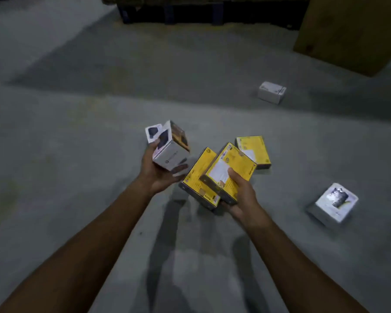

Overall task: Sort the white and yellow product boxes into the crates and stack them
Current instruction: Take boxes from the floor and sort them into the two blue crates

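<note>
My left hand [158,175] grips white product boxes [169,152] from below, thumb on the front face; a second white box [153,132] shows behind the first. My right hand [239,190] holds a yellow box [224,170] with the thumb on top and fingers underneath. Another yellow box [199,177] sits tilted just left of it, partly under the held one; I cannot tell whether my hand carries it too. A third yellow box [254,151] lies flat on the grey floor beyond. No crate is in view.
Two white boxes lie on the concrete floor, one [271,92] far right and one [333,204] near right. A large brown cardboard carton [348,30] stands at the top right. A dark pallet rack base [190,12] runs along the top.
</note>
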### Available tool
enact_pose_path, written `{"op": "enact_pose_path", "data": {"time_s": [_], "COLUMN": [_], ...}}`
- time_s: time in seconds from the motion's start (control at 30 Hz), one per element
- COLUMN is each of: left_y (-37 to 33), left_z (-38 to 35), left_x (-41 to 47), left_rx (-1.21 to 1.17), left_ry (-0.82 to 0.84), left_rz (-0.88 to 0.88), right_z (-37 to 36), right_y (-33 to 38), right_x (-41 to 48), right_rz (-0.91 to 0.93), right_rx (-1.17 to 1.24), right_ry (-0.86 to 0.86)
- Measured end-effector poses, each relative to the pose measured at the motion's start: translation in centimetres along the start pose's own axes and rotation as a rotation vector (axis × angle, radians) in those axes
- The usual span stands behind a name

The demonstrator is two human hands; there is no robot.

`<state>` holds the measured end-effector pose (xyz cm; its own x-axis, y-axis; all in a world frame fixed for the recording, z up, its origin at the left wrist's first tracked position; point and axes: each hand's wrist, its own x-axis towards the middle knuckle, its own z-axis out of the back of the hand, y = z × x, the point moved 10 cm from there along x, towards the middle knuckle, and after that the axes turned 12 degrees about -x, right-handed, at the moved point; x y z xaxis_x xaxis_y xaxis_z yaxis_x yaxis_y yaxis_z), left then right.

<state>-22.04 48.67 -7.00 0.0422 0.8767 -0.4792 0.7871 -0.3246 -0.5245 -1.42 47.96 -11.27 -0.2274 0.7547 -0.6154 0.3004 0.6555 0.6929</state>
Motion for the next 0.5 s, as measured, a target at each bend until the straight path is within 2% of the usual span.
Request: {"op": "enact_pose_path", "data": {"time_s": [0.1,0.2,0.5], "left_y": [2.2,2.3,-9.5], "left_z": [-5.4,-11.8,-38.7], "left_x": [0.2,-2.0,-17.3], "left_rx": [0.110,0.156,0.085], "left_ry": [0.014,0.046,0.153], "left_rz": [0.050,0.148,0.119], "right_z": [1.7,1.8,-2.8], "right_y": [3.3,8.9,32.4], "right_x": [-1.9,-6.5,-29.4], "right_rz": [0.029,0.060,0.140], "right_rx": [-0.057,-0.033,0.025], "right_ry": [-0.146,-0.217,-0.203]}}
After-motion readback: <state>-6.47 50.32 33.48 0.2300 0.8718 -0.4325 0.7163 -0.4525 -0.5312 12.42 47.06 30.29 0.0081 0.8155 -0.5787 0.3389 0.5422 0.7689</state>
